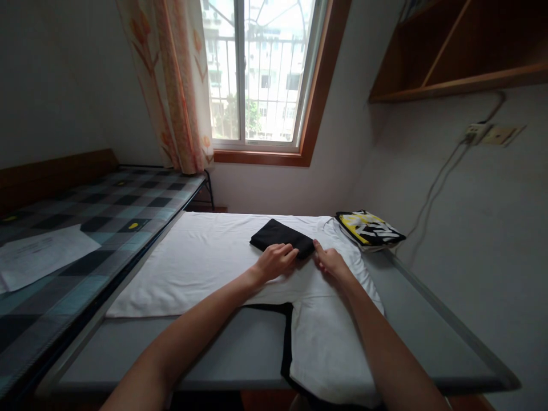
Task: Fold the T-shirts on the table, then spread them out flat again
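A small folded black garment [280, 235] lies at a slant on a white T-shirt [205, 251] spread over the grey table. My left hand [277, 260] is at the near edge of the black bundle, its fingers curled over that edge. At the bundle's right corner, my right hand [330, 260] pinches the fabric with the thumb on top; the fingers beneath are partly hidden. One sleeve of the T-shirt [327, 348] stretches toward me between my arms, with black fabric [286, 342] showing along its side.
A folded garment with a yellow, black and white print [370, 228] sits at the table's far right. To the left is a bed with a checked cover [149, 197] and a paper sheet [47, 254]. Cables [432, 182] hang from a wall socket [475, 134]; a wooden shelf [462, 83] juts out above.
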Tool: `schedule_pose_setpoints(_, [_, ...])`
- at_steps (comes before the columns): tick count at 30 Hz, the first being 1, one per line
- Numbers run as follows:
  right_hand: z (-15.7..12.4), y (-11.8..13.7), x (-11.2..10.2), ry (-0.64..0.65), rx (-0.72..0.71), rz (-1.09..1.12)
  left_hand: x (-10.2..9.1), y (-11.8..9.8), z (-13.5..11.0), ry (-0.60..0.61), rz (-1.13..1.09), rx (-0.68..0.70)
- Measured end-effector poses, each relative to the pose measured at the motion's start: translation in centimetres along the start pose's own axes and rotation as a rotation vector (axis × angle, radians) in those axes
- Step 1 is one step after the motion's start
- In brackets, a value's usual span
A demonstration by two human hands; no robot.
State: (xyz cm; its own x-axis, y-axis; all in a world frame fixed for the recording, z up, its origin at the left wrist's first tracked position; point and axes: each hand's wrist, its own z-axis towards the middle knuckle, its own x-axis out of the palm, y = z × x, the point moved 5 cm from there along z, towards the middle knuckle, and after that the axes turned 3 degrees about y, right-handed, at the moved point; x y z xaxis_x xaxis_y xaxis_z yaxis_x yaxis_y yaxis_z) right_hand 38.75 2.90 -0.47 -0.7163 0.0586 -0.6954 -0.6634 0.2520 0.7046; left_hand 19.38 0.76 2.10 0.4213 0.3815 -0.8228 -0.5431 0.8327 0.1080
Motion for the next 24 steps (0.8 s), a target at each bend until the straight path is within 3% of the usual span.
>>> schedule_pose_setpoints(4, [-1.0,0.6,1.5,0.164,0.15,0.378,-0.8,0.4,0.2,-0.119,-0.054,-0.078])
schedule_pose_setpoints(7, [-2.3,2.1,2.7,0.267,0.177,0.682,-0.9,-0.6,0.3,-0.118,-0.089,0.001])
schedule_pose_setpoints(10, [-3.0,3.3,3.1,0.231,0.102,0.852,-0.7,-1.8,0.1,-0.081,-0.13,0.149])
schedule_pose_setpoints(13, [-2.4,3.5,2.3,0.123,-0.008,0.79,-1.2,-1.8,-0.4,-0.143,-0.164,0.175])
schedule_pose_setpoints(16, [-1.0,2.9,-1.0,0.019,-0.06,0.663,-1.7,-0.6,-0.9,-0.256,-0.191,0.066])
schedule_pose_setpoints(20, [1.0,2.5,-8.9,-0.118,-0.094,0.457,-1.3,0.6,-1.1,-0.259,-0.245,-0.053])
schedule_pose_setpoints(24, [2.6,3.6,-16.2,-0.042,-0.107,0.257,-0.4,0.7,-0.9,-0.199,-0.282,-0.085])
